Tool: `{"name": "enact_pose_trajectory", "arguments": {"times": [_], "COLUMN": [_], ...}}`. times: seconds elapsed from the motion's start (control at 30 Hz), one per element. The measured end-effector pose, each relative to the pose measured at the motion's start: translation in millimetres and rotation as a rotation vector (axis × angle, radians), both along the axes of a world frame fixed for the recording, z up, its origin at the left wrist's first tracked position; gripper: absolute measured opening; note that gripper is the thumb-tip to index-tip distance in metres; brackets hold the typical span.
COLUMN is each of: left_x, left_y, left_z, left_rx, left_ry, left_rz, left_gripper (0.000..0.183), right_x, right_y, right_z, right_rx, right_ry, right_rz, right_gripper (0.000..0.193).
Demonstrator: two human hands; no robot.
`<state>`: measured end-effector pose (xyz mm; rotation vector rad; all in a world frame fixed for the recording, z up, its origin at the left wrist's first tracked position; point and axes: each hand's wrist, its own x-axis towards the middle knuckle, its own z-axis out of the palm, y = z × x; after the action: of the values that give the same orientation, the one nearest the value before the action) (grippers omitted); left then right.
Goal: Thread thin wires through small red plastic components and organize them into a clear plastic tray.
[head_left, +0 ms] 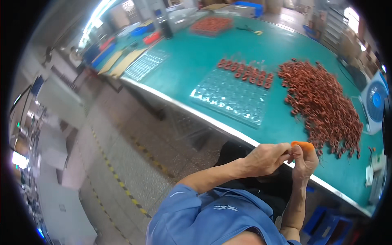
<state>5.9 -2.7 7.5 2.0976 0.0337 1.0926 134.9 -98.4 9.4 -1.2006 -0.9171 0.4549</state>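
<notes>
Both of my hands meet over the front edge of the table. My left hand (269,157) is closed in a pinch, its fingertips touching those of the other hand. My right hand (305,163) is also closed, with an orange finger cot (303,145) over a finger. A trace of thin reddish wire shows between the fingertips; whatever it belongs to is hidden. Beyond the right hand spreads a big heap of copper-red ring coils (322,102) with thin wire leads. A clear plastic tray (228,98) holds rows of similar coils (247,73) along its far side.
The green tabletop (179,61) has a pale metal edge. A blue-and-white fan (375,100) stands at the right. Another clear tray (147,65) lies at the far left, and a batch of red coils (211,25) sits at the back. Below right are blue plastic stools or bins (326,226).
</notes>
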Motion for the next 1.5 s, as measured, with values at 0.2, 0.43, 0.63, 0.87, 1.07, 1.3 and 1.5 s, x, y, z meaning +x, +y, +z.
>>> {"name": "enact_pose_trajectory", "arguments": {"times": [0.2,0.43,0.63,0.87,1.07,1.3,1.5], "left_x": [-3,-13,-9,-16,-9,-16,-11], "left_y": [-4,20,34,41,47,33,20], "left_z": [-9,-5,12,41,24,4,-16], "left_rx": [-0.180,-0.599,-0.129,-0.062,0.308,-0.762,-0.910], "left_ry": [0.127,0.107,0.163,0.324,0.263,0.019,-0.109], "left_rz": [-0.058,-0.032,0.042,-0.250,-0.200,-0.359,-0.526], "left_gripper": [0.022,0.018,0.014,0.019,0.020,0.024,0.021], "right_x": [4,-2,-7,10,5,-9,-1], "right_y": [8,31,32,11,6,24,21], "right_z": [-9,3,1,5,14,24,21], "right_rx": [-0.028,-0.002,-0.153,-0.184,-0.398,-0.192,-0.165], "right_ry": [0.108,0.052,0.088,0.241,0.043,0.012,0.166], "right_rz": [0.046,-0.057,0.100,0.259,0.141,0.072,0.241], "right_gripper": [0.016,0.021,0.024,0.021,0.027,0.018,0.022]}}
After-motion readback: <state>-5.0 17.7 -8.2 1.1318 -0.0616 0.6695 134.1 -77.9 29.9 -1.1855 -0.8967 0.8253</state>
